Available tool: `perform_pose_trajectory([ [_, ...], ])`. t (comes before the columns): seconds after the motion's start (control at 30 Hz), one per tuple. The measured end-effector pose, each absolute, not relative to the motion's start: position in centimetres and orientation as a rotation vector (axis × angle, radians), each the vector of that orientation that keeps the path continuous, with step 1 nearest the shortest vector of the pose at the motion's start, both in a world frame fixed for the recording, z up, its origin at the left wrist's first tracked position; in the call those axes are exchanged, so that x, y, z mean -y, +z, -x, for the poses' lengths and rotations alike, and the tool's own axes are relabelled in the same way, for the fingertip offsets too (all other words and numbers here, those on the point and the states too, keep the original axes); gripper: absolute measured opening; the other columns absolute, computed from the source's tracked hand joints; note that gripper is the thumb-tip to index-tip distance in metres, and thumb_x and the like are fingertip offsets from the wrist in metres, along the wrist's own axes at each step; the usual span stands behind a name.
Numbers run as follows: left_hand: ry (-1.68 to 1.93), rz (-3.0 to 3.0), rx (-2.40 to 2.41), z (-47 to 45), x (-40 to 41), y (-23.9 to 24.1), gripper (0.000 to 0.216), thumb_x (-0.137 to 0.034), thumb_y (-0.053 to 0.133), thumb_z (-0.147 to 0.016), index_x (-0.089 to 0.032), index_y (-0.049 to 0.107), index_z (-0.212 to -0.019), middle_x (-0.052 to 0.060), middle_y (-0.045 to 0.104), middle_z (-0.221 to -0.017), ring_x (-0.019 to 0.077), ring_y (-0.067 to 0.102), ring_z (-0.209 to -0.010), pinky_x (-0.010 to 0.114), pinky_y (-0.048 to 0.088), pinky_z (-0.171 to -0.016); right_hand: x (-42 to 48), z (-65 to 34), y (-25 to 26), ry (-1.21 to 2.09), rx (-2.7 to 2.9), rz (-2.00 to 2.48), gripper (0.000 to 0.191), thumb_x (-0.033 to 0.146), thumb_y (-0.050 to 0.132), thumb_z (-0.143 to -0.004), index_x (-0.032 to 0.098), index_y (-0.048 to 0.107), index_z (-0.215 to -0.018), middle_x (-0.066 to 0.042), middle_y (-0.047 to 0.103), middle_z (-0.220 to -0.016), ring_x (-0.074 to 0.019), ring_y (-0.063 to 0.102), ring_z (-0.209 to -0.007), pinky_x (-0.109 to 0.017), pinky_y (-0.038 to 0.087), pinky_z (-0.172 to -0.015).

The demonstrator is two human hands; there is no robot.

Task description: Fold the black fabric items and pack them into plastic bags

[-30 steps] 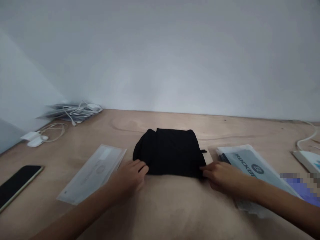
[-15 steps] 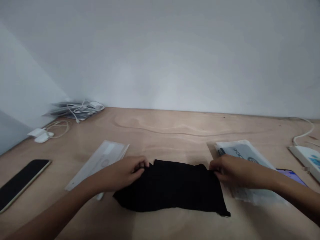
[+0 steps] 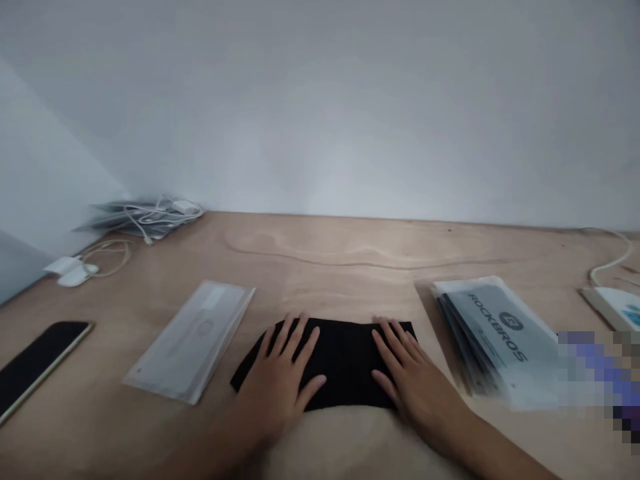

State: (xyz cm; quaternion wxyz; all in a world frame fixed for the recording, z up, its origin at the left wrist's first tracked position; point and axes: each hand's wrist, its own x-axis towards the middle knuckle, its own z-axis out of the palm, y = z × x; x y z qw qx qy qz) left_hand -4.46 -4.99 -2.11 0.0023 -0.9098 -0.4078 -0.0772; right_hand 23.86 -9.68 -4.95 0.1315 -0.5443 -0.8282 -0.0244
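A piece of black cloth (image 3: 347, 367) lies spread on the wooden table in front of me. My left hand (image 3: 283, 373) rests palm down on its left part, fingers stretched and spread. On the right part lies my right hand (image 3: 407, 370), also flat with its fingers apart. Both palms cover portions of the cloth's near edge and sides. Left of the cloth is a flat, translucent plastic packet (image 3: 193, 340). To the right, a stack of plastic packets marked ROCKBROS (image 3: 500, 333) lies near my right forearm.
A black-screened phone (image 3: 43, 360) lies at the left. Behind it are a white charger with a cable (image 3: 77, 270) and grey bags topped by white cords (image 3: 155, 217). A white power strip (image 3: 617, 303) sits far right. The wall (image 3: 320, 120) borders the table (image 3: 330, 267) at the back.
Both hands have let go of the cloth's upper corners and now lie flat on it. The cloth looks smoother and its near edge sits farther from me.
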Motion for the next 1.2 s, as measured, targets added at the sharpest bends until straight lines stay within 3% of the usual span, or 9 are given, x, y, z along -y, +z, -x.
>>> perform_pose_trajectory([
  [0.13,-0.160,2.874,1.347,5.4,4.6,-3.0,0.063,-0.048,0.048,-0.101,-0.025,0.035,-0.158,0.013,0.031,-0.166,0.0416,0.031,-0.149,0.067,0.033,-0.112,9.6,-24.6,-7.0,-0.039,2.386,1.632,0.062,0.039,0.041,-0.105,0.022,0.024,-0.163,-0.010,0.024,-0.167,-0.0295,0.030,-0.152,-0.055,0.039,-0.117],
  [0.27,-0.285,2.886,1.459,5.9,4.5,-2.7,0.053,-0.039,0.038,-0.106,-0.024,0.037,-0.157,0.013,0.032,-0.165,0.0342,0.034,-0.149,0.058,0.034,-0.115,9.3,-25.5,-6.7,-0.027,2.394,1.619,0.065,0.041,0.040,-0.106,0.028,0.012,-0.164,-0.007,0.018,-0.169,-0.0275,0.026,-0.153,-0.052,0.034,-0.120],
  [0.37,-0.406,2.770,1.751,6.9,4.2,-2.2,0.048,-0.032,0.034,-0.104,-0.017,0.047,-0.147,0.017,0.051,-0.148,0.0315,0.052,-0.134,0.050,0.044,-0.109,9.1,-25.8,-6.5,-0.030,2.424,1.609,0.065,0.041,0.040,-0.107,0.027,0.013,-0.164,-0.008,0.019,-0.169,-0.0271,0.025,-0.153,-0.052,0.034,-0.120],
  [0.47,-0.360,2.666,2.028,8.2,3.4,-1.2,0.045,-0.038,0.045,-0.096,-0.014,0.057,-0.131,0.018,0.065,-0.123,0.0346,0.063,-0.114,0.051,0.050,-0.098,9.0,-25.9,-6.4,-0.004,2.437,1.597,0.064,0.043,0.042,-0.106,0.026,0.017,-0.163,-0.009,0.021,-0.168,-0.0276,0.025,-0.153,-0.053,0.035,-0.120],
  [0.6,-0.077,2.747,2.312,8.4,2.4,1.0,0.033,-0.045,0.050,-0.092,-0.016,0.063,-0.103,0.016,0.071,-0.105,0.0342,0.068,-0.100,0.047,0.052,-0.088,8.7,-26.2,-6.3,0.047,2.436,1.570,0.062,0.043,0.044,-0.106,0.027,0.024,-0.162,-0.008,0.025,-0.168,-0.0276,0.026,-0.153,-0.053,0.034,-0.120],
  [0.73,0.056,2.807,2.346,7.6,2.0,2.6,0.021,-0.040,0.053,-0.088,-0.021,0.062,-0.084,0.012,0.072,-0.094,0.0324,0.069,-0.090,0.042,0.050,-0.078,8.4,-26.7,-6.3,0.048,2.435,1.559,0.057,0.042,0.046,-0.105,0.027,0.034,-0.159,-0.007,0.027,-0.167,-0.0289,0.026,-0.153,-0.054,0.034,-0.120],
  [0.9,-0.187,2.921,2.499,7.7,1.9,3.5,0.023,-0.043,0.057,-0.086,-0.022,0.058,-0.095,0.009,0.073,-0.102,0.0312,0.069,-0.097,0.041,0.050,-0.081,8.2,-25.1,-4.9,-0.041,2.350,1.555,0.049,0.031,0.051,-0.101,0.023,0.052,-0.149,-0.012,0.031,-0.165,-0.0349,0.028,-0.151,-0.061,0.036,-0.117],
  [1.0,-0.332,3.078,2.634,8.4,1.6,3.4,0.033,-0.044,0.061,-0.082,-0.024,0.050,-0.106,0.006,0.074,-0.104,0.0286,0.070,-0.097,0.040,0.052,-0.081,7.9,-21.5,-3.2,0.037,2.369,1.439,0.048,0.024,0.050,-0.101,0.020,0.052,-0.149,-0.015,0.036,-0.162,-0.0335,0.035,-0.149,-0.059,0.037,-0.117],
  [1.2,-0.553,3.166,2.850,9.8,1.6,2.3,0.057,-0.041,0.067,-0.077,-0.027,0.037,-0.123,0.006,0.073,-0.115,0.0270,0.072,-0.099,0.039,0.055,-0.081,6.3,-15.2,-3.3,0.320,2.411,1.269,0.054,0.033,0.060,-0.097,0.019,0.052,-0.149,-0.011,0.037,-0.160,-0.0370,0.040,-0.145,-0.058,0.039,-0.117],
])
